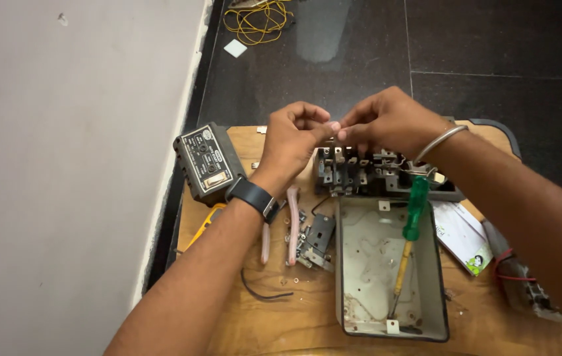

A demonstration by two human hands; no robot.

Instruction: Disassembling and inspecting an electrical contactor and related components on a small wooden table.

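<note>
View from above a small wooden table (pixel 274 323) on a dark tiled floor (pixel 479 59), w/ a pale wall (pixel 63 165) at left. Two bare hands meet above the table's far edge. The left hand (pixel 291 142), w/ a dark watch (pixel 252 196) on its wrist, & the right hand (pixel 390 122), w/ a metal bangle (pixel 439 142), each pinch a small pale piece (pixel 335 126) between thumb & fingertips; what the piece is can't be told. It sits in mid-air, just above a black switch block (pixel 360 173) w/ metal contacts.

Near side of the block: an open grey metal box (pixel 386 323), w/ a green-handled screwdriver (pixel 409 231) lying inside it, tip toward the viewer. Left of the box: two pink tubes (pixel 293 224), loose metal parts (pixel 311 247) & a short black wire (pixel 261 293). A black box cover (pixel 205 161) leans at the table's left edge, beside a yellow tool (pixel 205 221). A white card (pixel 462 234) lies right of the box. Yellow wire (pixel 254 20) is coiled on the floor, far off.
</note>
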